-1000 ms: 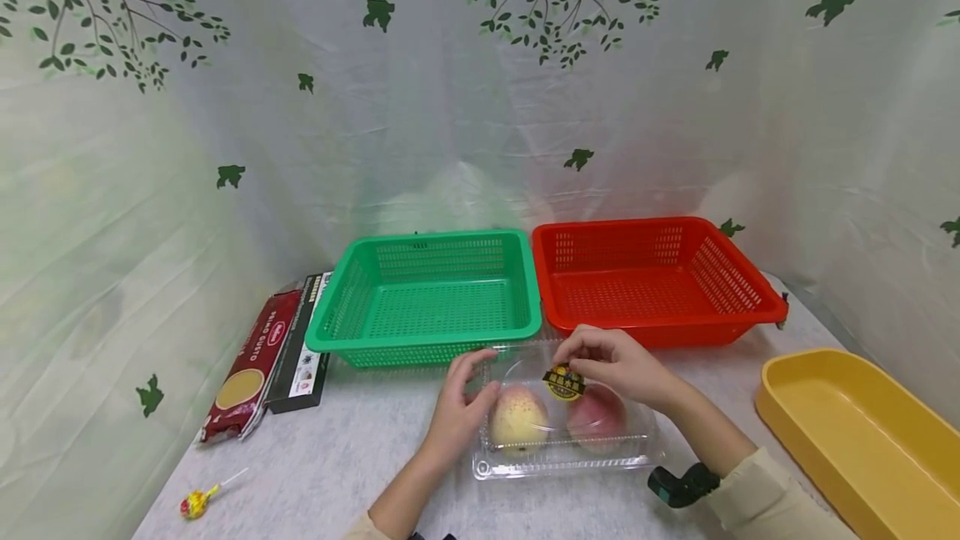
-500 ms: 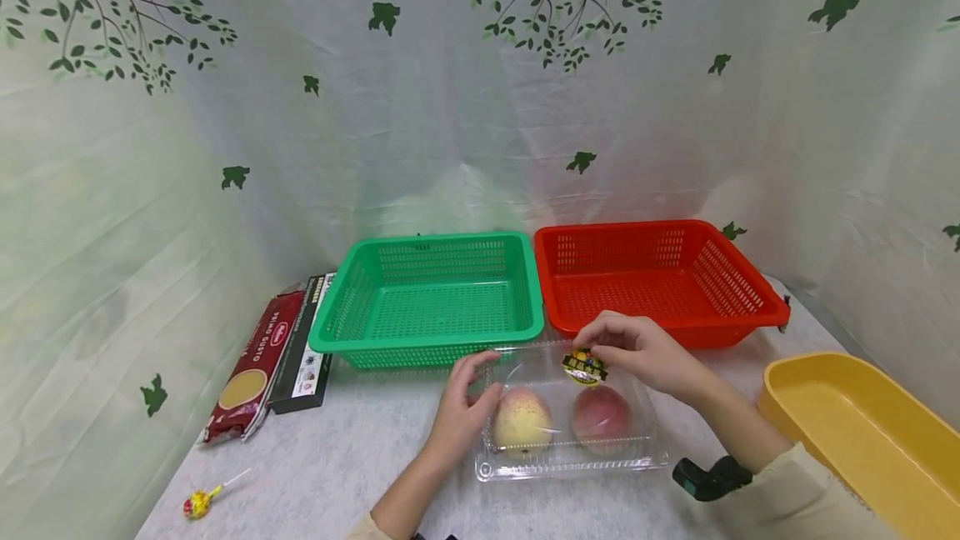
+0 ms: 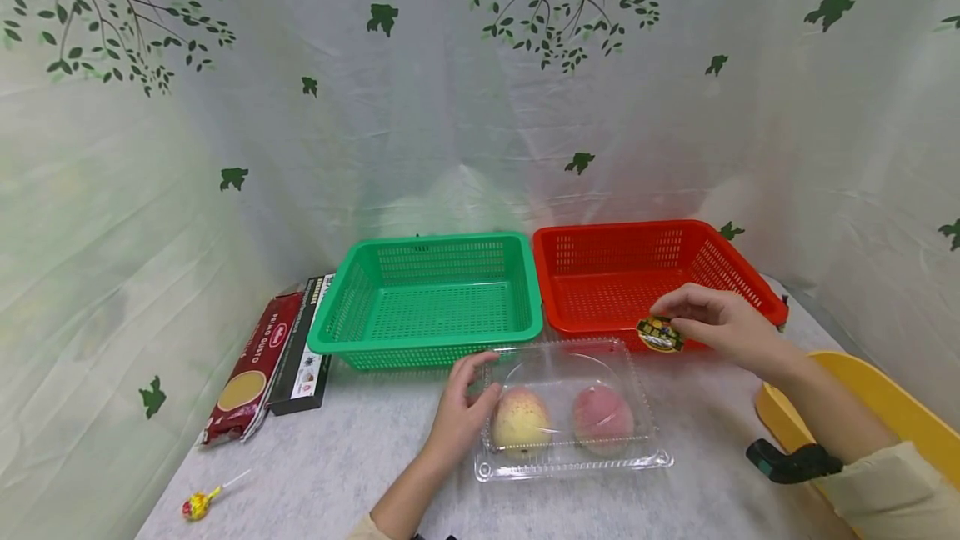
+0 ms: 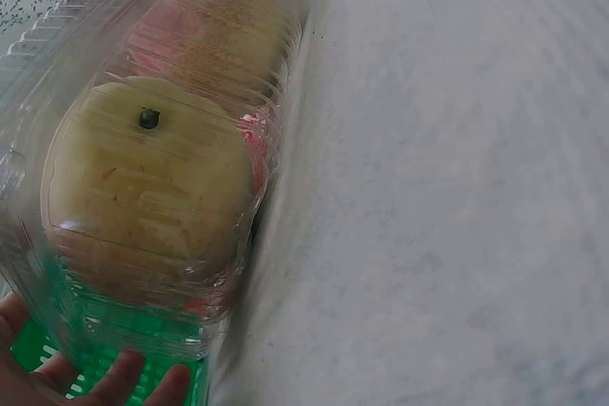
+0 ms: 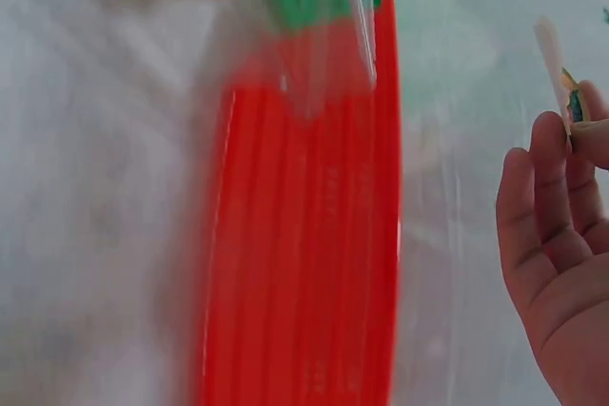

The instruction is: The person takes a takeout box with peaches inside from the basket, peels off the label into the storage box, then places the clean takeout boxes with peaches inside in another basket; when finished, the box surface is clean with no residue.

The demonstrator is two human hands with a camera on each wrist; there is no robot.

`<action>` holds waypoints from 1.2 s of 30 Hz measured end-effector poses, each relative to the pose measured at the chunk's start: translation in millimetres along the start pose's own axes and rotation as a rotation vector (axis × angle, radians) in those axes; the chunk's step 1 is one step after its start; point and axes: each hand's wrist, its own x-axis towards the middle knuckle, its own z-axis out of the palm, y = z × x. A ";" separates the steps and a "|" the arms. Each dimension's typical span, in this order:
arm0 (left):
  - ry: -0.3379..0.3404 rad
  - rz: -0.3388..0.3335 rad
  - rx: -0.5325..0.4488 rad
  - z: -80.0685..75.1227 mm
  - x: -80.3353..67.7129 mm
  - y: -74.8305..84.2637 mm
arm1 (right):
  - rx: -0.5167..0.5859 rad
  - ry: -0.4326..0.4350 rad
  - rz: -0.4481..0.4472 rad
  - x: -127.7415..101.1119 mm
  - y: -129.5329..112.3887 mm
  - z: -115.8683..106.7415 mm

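A clear plastic clamshell box (image 3: pixel 573 463) lies on the table. Through its lid show a yellow-pink peach (image 3: pixel 522 421) on the left and a pink peach (image 3: pixel 602 417) on the right. My left hand (image 3: pixel 457 415) rests against the box's left side, thumb and forefinger spread at the lid's edge. In the left wrist view, its fingertips (image 4: pixel 122 373) appear spread beside the box. My right hand (image 3: pixel 712 325) pinches a round black-and-gold sticker (image 3: pixel 660 335) in front of the red basket, away from the box. The right wrist view shows the sticker edge-on between thumb and fingers.
Behind the box stand a green basket (image 3: pixel 427 350) and a red basket (image 3: pixel 581 325). A yellow tray (image 3: pixel 862 373) sits at right, partly behind the right arm. At left lie a red packet (image 3: pixel 251 369), a black box (image 3: pixel 300 357) and a lollipop (image 3: pixel 198 504).
My right hand has lifted the sticker off the lid and carried it right, in front of the red basket. The left hand and the box have stayed in place.
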 end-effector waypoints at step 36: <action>-0.001 0.000 0.004 -1.0 -1.2 3.0 | -0.203 -0.184 0.512 -63.4 108.0 -110.3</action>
